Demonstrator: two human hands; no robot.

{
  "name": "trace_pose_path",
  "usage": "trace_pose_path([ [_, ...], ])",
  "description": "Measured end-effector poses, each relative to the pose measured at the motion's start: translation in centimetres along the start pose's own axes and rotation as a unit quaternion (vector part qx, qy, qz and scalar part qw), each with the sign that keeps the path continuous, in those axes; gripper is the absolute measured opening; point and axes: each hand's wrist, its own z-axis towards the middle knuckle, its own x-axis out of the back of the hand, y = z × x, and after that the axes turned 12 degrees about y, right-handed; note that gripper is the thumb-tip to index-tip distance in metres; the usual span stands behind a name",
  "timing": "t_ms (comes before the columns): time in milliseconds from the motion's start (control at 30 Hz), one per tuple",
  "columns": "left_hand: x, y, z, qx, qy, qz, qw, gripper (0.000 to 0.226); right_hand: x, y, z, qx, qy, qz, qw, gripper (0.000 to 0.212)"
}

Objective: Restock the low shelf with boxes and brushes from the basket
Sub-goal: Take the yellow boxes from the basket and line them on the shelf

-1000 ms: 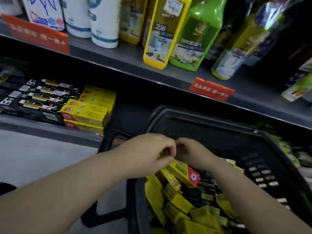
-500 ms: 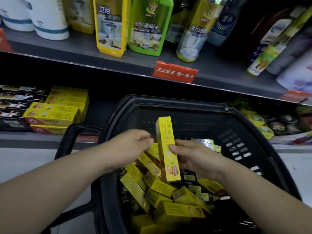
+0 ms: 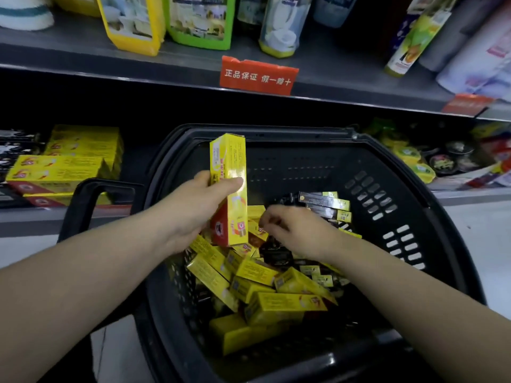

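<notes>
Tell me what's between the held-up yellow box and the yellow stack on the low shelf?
In the head view, the black basket rim and its handle, plus the left hand gripping the box.

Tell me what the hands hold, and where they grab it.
The left hand grips an upright yellow box around its middle. The right hand reaches into the basket; whether it holds anything cannot be told.

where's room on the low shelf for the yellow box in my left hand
Bare shelf shows in the dark gap between the stacked yellow boxes and the basket rim. Right of the basket, round packs crowd it; behind the basket is hidden.
</notes>
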Motion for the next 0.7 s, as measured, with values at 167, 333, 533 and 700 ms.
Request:
trace_pose_path([
  [167,0.6,-1.0,0.3,0.029,-0.021,0.035,0.999,0.039,-1.5,5.1,-0.5,-0.012,-0.312,-0.266,0.912,0.059],
  [333,0.4,-1.8,-0.2,0.065,-0.071,0.052,0.994,0.034,-2.4,6.4,-0.5,-0.004,-0.327,-0.186,0.927,0.058],
  [533,0.6,-1.6,-0.1,0.066,-0.063,0.04,0.995,0.034,2.6,2.8,0.6,-0.014,-0.128,-0.022,0.991,0.041],
  [700,0.1,-1.8,-0.4,0.068,-0.048,0.003,0.997,0.029,5.0,-0.4,-0.2,-0.096,0.001,0.294,0.951,0.025],
])
